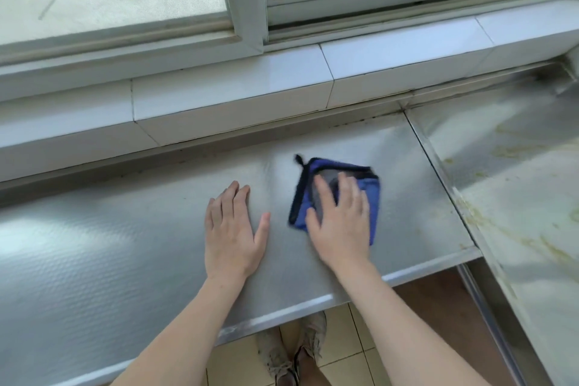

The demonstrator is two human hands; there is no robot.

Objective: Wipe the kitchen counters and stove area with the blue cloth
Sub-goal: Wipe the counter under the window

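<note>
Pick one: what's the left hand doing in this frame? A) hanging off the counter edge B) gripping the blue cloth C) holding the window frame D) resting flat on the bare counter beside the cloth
D: the left hand lies palm-down with straight fingers on the metal counter, apart from the blue cloth, which the right hand presses flat.
</note>
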